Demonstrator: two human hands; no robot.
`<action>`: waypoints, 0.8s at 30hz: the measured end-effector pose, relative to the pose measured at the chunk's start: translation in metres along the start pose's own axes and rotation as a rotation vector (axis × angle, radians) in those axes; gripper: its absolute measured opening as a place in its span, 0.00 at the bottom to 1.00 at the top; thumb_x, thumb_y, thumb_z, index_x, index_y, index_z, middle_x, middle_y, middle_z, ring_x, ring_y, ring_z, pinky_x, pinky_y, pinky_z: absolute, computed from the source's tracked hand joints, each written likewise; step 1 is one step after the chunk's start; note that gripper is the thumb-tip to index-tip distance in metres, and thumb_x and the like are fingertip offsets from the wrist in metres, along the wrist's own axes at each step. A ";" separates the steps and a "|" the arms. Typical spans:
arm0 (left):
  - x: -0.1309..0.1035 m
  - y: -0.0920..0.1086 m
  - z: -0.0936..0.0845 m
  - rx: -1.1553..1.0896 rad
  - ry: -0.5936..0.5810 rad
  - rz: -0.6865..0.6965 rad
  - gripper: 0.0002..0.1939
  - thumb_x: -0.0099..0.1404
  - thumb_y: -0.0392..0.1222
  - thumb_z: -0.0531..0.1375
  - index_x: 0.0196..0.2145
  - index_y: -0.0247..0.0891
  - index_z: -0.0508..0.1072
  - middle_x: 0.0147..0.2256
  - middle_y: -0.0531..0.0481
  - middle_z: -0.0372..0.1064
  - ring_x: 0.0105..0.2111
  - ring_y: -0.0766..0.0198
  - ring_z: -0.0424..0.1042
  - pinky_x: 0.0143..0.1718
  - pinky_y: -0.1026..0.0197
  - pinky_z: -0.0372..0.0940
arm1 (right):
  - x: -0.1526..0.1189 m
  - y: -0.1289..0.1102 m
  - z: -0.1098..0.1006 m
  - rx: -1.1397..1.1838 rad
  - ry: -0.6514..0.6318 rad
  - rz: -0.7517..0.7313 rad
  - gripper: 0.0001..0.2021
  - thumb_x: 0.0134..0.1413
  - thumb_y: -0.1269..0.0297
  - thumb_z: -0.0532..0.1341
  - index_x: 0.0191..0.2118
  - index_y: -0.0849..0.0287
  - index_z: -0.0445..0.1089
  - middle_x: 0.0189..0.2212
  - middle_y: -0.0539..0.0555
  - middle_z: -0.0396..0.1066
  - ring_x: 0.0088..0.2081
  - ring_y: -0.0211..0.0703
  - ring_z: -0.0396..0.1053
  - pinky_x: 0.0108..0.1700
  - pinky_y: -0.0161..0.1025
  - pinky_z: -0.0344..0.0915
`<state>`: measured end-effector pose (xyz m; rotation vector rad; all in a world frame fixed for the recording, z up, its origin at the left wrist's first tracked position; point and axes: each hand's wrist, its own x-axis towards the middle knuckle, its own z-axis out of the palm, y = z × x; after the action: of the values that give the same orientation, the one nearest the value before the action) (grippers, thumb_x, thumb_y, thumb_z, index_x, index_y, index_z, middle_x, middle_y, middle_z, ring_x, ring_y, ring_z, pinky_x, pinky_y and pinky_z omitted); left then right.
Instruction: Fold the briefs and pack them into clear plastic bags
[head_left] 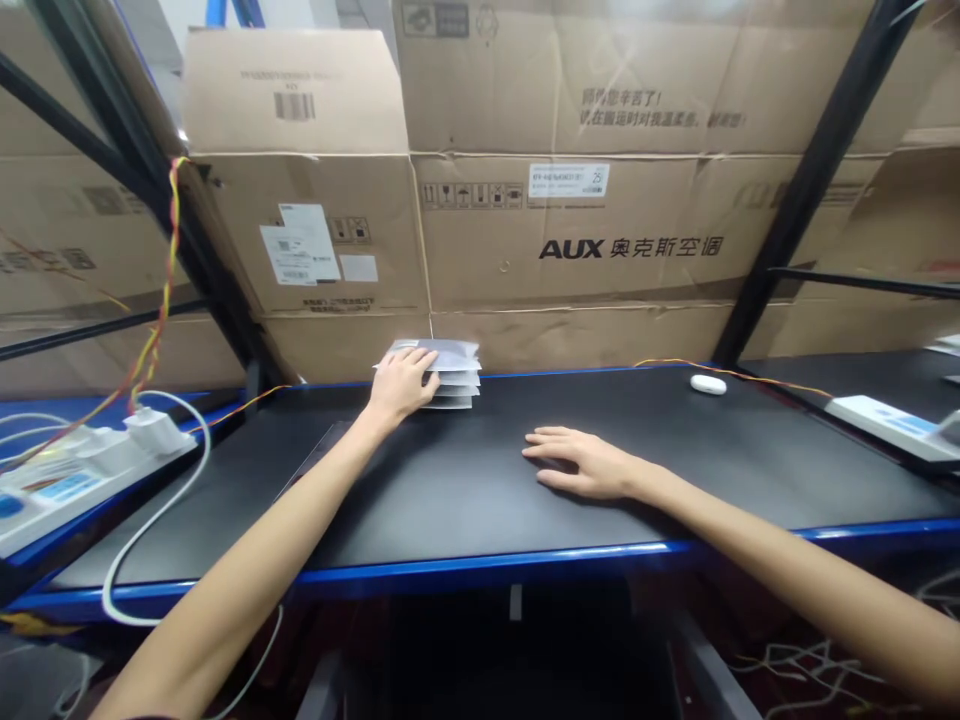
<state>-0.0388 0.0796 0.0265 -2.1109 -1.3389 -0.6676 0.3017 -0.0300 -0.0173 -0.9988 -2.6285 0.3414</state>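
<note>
At the back of the black tabletop (480,480), my left hand (405,383) is on a stack of thin, pale, flat packets (456,380). Its fingers lie across the top, and the thumb is bent against the front edge. The packets' layers stick out unevenly at the right side; the hand hides the left part. What the packets contain cannot be made out. My right hand (581,463) rests palm down on the tabletop, to the right of the stack and nearer to me. Its fingers are spread and hold nothing.
Behind the table stands a cardboard wall (480,285) between black metal posts. A small white case (708,385) lies at the back right. Power strips (892,425) are at both sides, with a white cable (161,515) looping over the left front edge. A dark flat sheet (311,460) lies beside my left forearm.
</note>
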 end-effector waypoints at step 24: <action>-0.059 0.066 -0.029 -0.477 -0.573 0.282 0.32 0.71 0.62 0.50 0.67 0.46 0.59 0.68 0.42 0.51 0.68 0.47 0.52 0.66 0.44 0.51 | 0.031 0.010 -0.009 0.010 -0.162 0.180 0.40 0.59 0.33 0.51 0.71 0.49 0.49 0.72 0.55 0.41 0.72 0.56 0.34 0.70 0.59 0.34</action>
<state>-0.0041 -0.0014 -0.0035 -2.9705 -1.1872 -0.2824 0.2885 -0.0006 -0.0063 -1.2577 -2.6811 0.4956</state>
